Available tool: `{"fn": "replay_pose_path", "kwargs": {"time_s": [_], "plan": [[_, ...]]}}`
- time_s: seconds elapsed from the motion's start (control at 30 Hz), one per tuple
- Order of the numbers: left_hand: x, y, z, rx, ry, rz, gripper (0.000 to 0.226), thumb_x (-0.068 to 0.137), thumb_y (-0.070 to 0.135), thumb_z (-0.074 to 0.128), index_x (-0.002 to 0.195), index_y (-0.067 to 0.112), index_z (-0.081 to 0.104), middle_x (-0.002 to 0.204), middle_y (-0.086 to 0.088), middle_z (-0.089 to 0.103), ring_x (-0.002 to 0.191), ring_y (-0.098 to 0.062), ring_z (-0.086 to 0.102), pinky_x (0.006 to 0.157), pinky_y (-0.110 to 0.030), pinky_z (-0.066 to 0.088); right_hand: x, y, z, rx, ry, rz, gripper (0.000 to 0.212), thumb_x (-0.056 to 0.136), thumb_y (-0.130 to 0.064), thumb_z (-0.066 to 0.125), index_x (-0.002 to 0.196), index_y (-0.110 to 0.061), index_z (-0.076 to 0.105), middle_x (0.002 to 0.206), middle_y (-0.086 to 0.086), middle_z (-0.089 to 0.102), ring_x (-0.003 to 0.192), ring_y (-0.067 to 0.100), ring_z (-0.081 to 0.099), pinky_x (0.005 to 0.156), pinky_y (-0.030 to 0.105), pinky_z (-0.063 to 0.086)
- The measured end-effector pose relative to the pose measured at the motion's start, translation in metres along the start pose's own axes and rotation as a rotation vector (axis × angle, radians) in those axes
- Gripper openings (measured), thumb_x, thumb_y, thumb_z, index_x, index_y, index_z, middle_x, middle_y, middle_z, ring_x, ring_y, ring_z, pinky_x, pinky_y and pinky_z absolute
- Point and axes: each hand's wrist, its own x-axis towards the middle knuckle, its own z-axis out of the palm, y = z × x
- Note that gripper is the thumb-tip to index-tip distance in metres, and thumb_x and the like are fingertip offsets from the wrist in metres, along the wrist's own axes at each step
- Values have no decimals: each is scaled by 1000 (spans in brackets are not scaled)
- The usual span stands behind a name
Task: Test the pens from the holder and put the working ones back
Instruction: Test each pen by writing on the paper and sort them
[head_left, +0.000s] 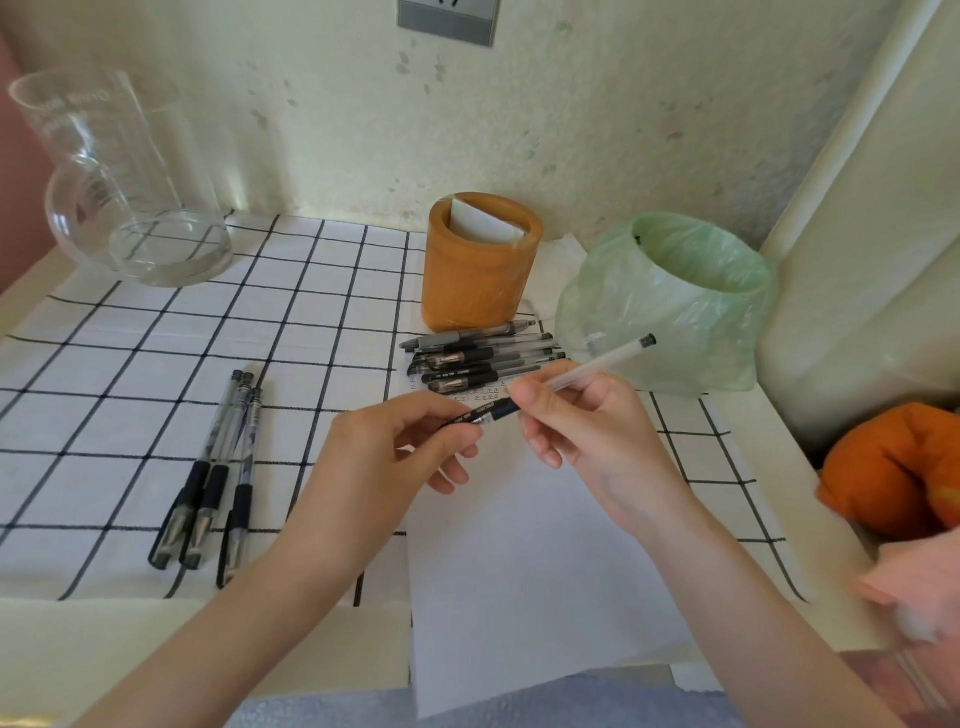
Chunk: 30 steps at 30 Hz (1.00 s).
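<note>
Above a white sheet of paper (519, 561), my left hand (395, 447) pinches the black cap end (491, 413) of a pen. My right hand (582, 421) grips the same pen's clear barrel (597, 364), which points up and right. An orange-brown pen holder (478, 265) stands at the back with a folded white paper inside. Several capped pens (483, 358) lie in a pile just in front of the holder. Three more pens (218, 467) lie side by side to the left on the checked cloth.
A small bin lined with a green plastic bag (670, 301) stands right of the holder. A large glass beaker and a round glass flask (119, 182) stand at the back left. An orange cloth object (893, 467) lies at the right edge. The wall is close behind.
</note>
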Motion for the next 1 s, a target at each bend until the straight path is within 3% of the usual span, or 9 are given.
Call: {"fn": "replay_pose_path", "kwargs": {"time_s": [0.4, 0.57, 0.63, 0.7, 0.8, 0.9, 1.0], "plan": [[-5, 6, 5, -40, 61, 0, 13, 84, 12, 63, 73, 15, 69, 61, 0, 67, 45, -7, 58, 52, -7, 43, -2, 4, 8, 8, 26, -12, 17, 73, -25, 67, 77, -9, 62, 51, 2, 54, 42, 11, 45, 40, 17, 33], [-3, 8, 9, -55, 43, 33, 12, 87, 13, 59, 78, 14, 67, 67, -1, 68, 48, -12, 61, 51, -14, 49, -3, 8, 21, 11, -16, -47, 16, 80, -23, 66, 81, -8, 63, 54, 2, 51, 48, 13, 42, 49, 19, 37], [-1, 4, 7, -58, 34, 21, 10, 87, 18, 58, 82, 17, 67, 69, -1, 69, 53, -13, 63, 54, -17, 51, -4, 8, 23, -18, -33, -68, 13, 88, -15, 61, 90, -2, 63, 59, 4, 52, 51, 13, 44, 52, 20, 38], [1, -1, 5, -7, -13, 5, 18, 83, 38, 54, 89, 26, 65, 74, 3, 70, 63, -8, 65, 62, -20, 53, -4, 8, 20, -87, -7, -104, 14, 91, -13, 59, 93, 0, 63, 62, 1, 55, 54, 11, 48, 53, 20, 40], [1, -10, 5, 253, -75, 25, 37, 77, 60, 39, 99, 38, 59, 85, 16, 69, 83, 3, 62, 75, -18, 48, 0, 5, 14, -190, 83, -164, 15, 95, -15, 53, 94, -2, 61, 75, 0, 65, 66, 13, 62, 62, 24, 50], [3, -14, 5, 377, -72, 29, 33, 85, 56, 39, 108, 40, 56, 94, 21, 65, 95, 5, 57, 84, -20, 45, 3, -5, 1, -211, 140, -213, 12, 99, -9, 44, 100, -10, 56, 74, -2, 67, 69, 15, 66, 71, 35, 57], [6, -16, 3, 417, -51, 43, 22, 92, 41, 46, 111, 39, 56, 95, 21, 65, 98, 4, 56, 88, -22, 45, 2, -22, -24, -382, 277, -321, 25, 97, -17, 52, 118, -29, 49, 57, -6, 50, 50, 10, 46, 51, 34, 51]]}}
